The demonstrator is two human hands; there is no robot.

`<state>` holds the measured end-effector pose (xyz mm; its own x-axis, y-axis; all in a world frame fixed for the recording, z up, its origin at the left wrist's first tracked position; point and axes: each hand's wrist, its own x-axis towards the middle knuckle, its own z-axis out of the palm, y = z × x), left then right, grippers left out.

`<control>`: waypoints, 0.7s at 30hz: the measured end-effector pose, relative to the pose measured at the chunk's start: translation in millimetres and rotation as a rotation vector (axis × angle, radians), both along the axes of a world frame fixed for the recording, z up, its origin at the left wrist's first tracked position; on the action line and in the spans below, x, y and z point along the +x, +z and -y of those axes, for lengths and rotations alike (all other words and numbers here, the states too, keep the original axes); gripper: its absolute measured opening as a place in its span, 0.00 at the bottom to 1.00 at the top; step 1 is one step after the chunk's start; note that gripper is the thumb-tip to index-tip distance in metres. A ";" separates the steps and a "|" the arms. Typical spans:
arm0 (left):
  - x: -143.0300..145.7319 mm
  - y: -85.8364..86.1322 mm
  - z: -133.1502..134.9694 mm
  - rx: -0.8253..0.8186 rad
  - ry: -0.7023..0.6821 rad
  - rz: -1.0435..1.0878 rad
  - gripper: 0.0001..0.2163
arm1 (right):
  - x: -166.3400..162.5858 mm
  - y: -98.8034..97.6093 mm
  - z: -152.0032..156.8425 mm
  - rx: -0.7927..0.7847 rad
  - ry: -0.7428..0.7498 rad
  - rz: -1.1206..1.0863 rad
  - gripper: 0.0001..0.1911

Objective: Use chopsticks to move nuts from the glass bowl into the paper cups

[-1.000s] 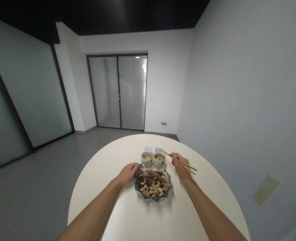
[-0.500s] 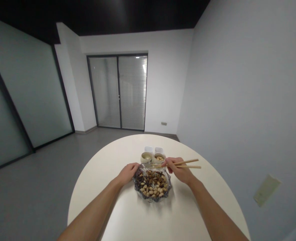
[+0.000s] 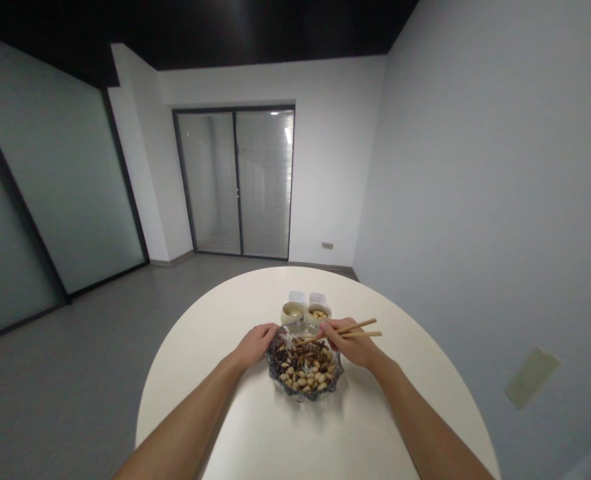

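Note:
A scalloped clear glass bowl (image 3: 303,398) sits on the table, holding pale nuts (image 3: 303,382) that look like pistachios at the near side and darker brown pieces (image 3: 305,359) farther back. My left hand (image 3: 256,345) grips the bowl's left rim, its fingertips partly hidden. A pair of wooden chopsticks (image 3: 363,325) is held in my right hand (image 3: 349,341), at the bowl's far right. Their tips point left, over or into the brown pieces; whether they pinch anything is too small to tell.
Just behind the bowl stand two small cups: the left cup (image 3: 285,319) looks empty, while the right cup (image 3: 309,320) contains pale nuts. Two white containers (image 3: 296,295) are behind them. The round white table (image 3: 195,353) has a wall on its right.
My right hand and the chopsticks have moved left and toward me, bringing the tips from the bowl's far rim to its contents. My left hand has stayed on the rim.

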<state>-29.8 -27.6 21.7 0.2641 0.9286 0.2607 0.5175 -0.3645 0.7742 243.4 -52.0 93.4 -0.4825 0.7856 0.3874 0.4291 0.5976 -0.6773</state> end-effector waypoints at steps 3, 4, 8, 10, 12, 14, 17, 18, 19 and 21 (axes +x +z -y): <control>-0.3 -0.6 -0.9 -0.004 -0.005 0.006 0.24 | -0.2 -2.3 -1.1 0.012 -0.005 0.024 0.25; -0.4 -1.0 -1.1 -0.004 -0.007 0.007 0.24 | -0.1 -2.7 -1.4 0.021 -0.008 0.034 0.25; -0.6 -2.1 -1.6 -0.003 -0.010 0.010 0.24 | -0.4 -3.5 -1.8 0.057 -0.011 0.058 0.25; -0.5 -2.2 -1.5 -0.003 -0.008 0.012 0.24 | -0.9 -3.1 -1.6 0.067 -0.014 0.064 0.25; -0.4 -2.1 -1.3 -0.007 -0.008 0.015 0.25 | -1.5 -2.3 -1.2 0.073 -0.019 0.071 0.25; -0.2 -2.1 -1.4 -0.010 -0.010 0.019 0.25 | -2.0 -1.0 -0.3 0.083 -0.021 0.075 0.25; -0.2 -2.3 -2.1 -0.008 -0.011 0.021 0.24 | -2.5 1.6 1.6 0.091 -0.008 0.066 0.26; -0.2 -2.5 -2.3 -0.006 -0.013 0.021 0.24 | -2.5 2.5 2.3 0.091 -0.003 0.059 0.26; -0.3 -2.6 -2.5 -0.004 -0.014 0.020 0.24 | -2.6 3.3 2.8 0.089 0.001 0.056 0.26; -0.3 -2.6 -2.7 -0.003 -0.017 0.014 0.24 | -2.4 4.3 3.2 0.086 0.003 0.054 0.26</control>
<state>-30.2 -24.9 19.1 0.2765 0.9246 0.2619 0.4999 -0.3712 0.7825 241.0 -55.2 97.7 -0.5065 0.7494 0.4264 0.4619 0.6534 -0.5997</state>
